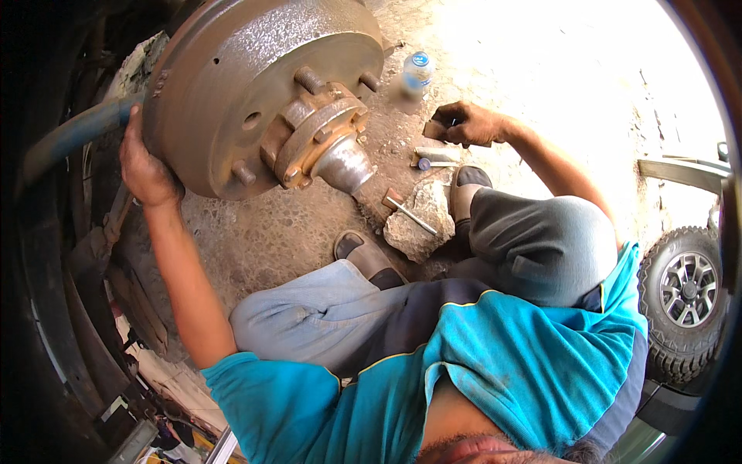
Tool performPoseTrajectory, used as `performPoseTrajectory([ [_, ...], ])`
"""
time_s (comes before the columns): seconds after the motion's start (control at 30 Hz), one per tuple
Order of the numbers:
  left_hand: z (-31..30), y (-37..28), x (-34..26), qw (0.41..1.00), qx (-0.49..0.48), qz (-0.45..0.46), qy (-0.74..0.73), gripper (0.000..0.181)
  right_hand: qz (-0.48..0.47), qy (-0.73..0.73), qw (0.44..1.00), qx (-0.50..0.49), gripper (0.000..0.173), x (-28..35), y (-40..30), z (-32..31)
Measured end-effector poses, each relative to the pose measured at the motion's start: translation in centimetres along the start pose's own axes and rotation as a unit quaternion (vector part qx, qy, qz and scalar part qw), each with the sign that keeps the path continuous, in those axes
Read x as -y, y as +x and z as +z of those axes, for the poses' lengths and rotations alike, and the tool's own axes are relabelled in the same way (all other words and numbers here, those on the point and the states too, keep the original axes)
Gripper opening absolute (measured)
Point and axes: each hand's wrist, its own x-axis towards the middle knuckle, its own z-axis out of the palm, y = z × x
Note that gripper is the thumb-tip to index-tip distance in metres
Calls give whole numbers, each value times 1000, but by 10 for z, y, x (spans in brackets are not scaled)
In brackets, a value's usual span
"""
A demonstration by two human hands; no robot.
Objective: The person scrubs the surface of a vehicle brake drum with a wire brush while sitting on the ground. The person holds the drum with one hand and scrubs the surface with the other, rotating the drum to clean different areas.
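Note:
A large rusty brake drum with wheel studs and a bolted hub fills the upper left. My left hand grips the drum's outer rim from the left, some of its fingers hidden behind it. To the right of the hub, my right hand pinches a small flat brown piece, its material unclear, above the ground. Below that hand lie a pale tube-like item and a round blue cap. A metal rod rests across a rough stone, beside another small brown piece.
A plastic bottle with a blue cap stands beyond the hub. My shod feet flank the stone. A blue pipe-like bar runs behind the drum at the left. A vehicle's spare wheel is at the far right.

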Motion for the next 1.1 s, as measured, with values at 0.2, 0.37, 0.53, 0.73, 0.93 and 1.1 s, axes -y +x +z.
performPoseTrajectory([
  [0.2, -30, -17, -3, 977, 4, 139, 161, 42, -100, -90, 987, -83, 42, -68, 66, 51],
  [0.37, -21, -7, 10, 931, 40, 244, 268, 41, -14, -180, 983, -1, 53, -80, 61, 72],
  [0.53, 10, -20, -27, 997, -68, 17, 43, 45, -75, -185, 980, 9, 42, -141, 81, 98],
  [0.73, -13, -4, 13, 992, 40, 113, 41, 42, -115, -313, 942, 36, 46, -101, 73, 109],
  [0.93, -31, -2, 6, 998, 16, 0, -58, 49, -204, -420, 883, 55, 45, -34, 72, 123],
  [1.1, 19, -19, -30, 995, -74, -42, -47, 44, -392, -493, 774, 64, 43, -2, 112, 157],
])
